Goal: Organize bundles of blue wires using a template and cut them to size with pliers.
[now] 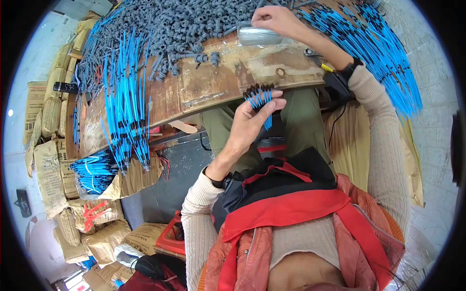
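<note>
My left hand [255,114] is closed around a bundle of thin blue tubes [268,109] with black tips, held just off the near edge of the table, above my lap. The black ends fan out past the fingers and the blue tails hang below the palm. Farther off, my right hand [279,23] is over the table with its fingers curled together. Whatever those fingers pinch, if anything, is too small to make out. Beside and beneath that hand lies a clear plastic container [259,36], partly covered by it.
Grey plastic fittings [170,29] are heaped across the wooden table [218,85]. Blue tubes with black parts lie in piles at left [128,92] and right [374,53]. Yellow-handled pliers [320,60] rest near the edge. Brown sacks [53,169] and a red stool [171,237] stand left.
</note>
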The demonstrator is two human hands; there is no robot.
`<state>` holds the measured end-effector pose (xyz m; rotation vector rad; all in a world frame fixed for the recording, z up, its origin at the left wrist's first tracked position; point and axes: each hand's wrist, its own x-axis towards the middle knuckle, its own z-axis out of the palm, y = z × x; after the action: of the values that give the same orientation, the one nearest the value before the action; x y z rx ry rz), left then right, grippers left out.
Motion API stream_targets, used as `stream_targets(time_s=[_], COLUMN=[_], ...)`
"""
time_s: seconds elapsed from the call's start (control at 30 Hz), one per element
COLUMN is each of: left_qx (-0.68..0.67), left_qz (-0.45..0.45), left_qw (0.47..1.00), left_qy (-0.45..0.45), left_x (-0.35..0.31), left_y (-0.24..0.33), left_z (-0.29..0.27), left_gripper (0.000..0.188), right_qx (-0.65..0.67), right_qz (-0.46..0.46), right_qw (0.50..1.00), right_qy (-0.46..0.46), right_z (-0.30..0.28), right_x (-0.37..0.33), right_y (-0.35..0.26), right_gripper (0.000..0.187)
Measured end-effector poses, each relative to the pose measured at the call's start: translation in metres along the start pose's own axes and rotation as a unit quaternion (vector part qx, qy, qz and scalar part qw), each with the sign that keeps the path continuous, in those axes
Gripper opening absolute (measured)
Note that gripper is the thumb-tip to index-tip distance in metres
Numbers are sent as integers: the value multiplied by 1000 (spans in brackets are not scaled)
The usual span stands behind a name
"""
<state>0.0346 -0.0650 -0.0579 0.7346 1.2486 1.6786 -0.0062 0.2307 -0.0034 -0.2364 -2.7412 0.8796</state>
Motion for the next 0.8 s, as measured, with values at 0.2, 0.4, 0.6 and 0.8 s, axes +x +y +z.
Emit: stream_targets(time_s=[0.2, 0.4, 0.6, 0.8], left_qx=[-79, -92, -78, -79], left_qz=[-112, -104, -98, -107], left_qw=[989, 990, 992, 991], left_qy=[53, 30, 24, 27], left_x=[-47, -65, -63, -65], left_y=[-53, -61, -55, -56], left_z=[2, 9, 15, 16], left_gripper=[32, 30, 29, 28], right_qx=[147, 47, 36, 42], right_qz=[-35, -104, -89, -122], right_qw=[988, 993, 995, 992], right_qy=[-20, 13, -8, 6], right_z=[39, 63, 57, 59], right_x=[-160, -236, -243, -243], right_y=[-57, -82, -91, -89], right_gripper=[21, 33, 43, 46])
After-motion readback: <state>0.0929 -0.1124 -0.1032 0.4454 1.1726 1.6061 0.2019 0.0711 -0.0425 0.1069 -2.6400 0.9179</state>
